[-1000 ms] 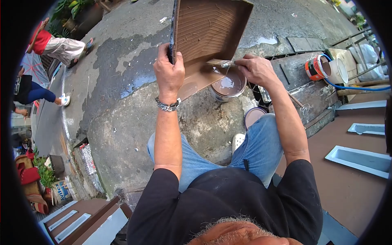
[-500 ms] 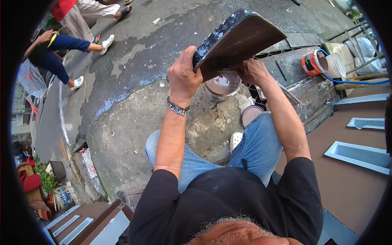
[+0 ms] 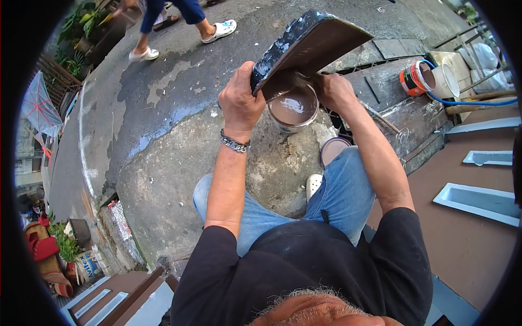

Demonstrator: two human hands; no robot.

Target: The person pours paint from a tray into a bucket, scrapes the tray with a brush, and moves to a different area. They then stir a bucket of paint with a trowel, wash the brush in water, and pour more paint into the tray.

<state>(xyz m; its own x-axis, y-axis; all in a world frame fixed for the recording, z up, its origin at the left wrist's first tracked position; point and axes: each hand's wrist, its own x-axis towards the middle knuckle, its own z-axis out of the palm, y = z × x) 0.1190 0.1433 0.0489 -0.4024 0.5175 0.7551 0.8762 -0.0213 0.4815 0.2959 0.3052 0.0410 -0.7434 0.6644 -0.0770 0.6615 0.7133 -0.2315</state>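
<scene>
A dark paint tray (image 3: 331, 46), its inner face coated brown and its outer side spattered pale, is tilted steeply over a bucket of brown paint (image 3: 293, 106). My left hand (image 3: 239, 92) is closed around the tray's near left edge. Beside the tray's lower edge, my right hand (image 3: 337, 91) has its fingers curled, close to a brownish patch above the bucket's rim. What those fingers hold is hidden. The bucket stands on the concrete, glossy paint showing inside.
A paint-coated lid (image 3: 334, 152) lies by my knee. At the right are an orange-and-black bucket (image 3: 416, 79), a white bucket (image 3: 446, 82) and a blue hose (image 3: 473, 102). A roller-like handle (image 3: 383, 119) lies behind my right forearm. A passer-by's legs (image 3: 174, 19) are at upper left.
The tray has shifted slightly left, and more of the paint in the bucket shows. My right hand has shifted slightly beside the tray's edge. The passer-by has walked rightward.
</scene>
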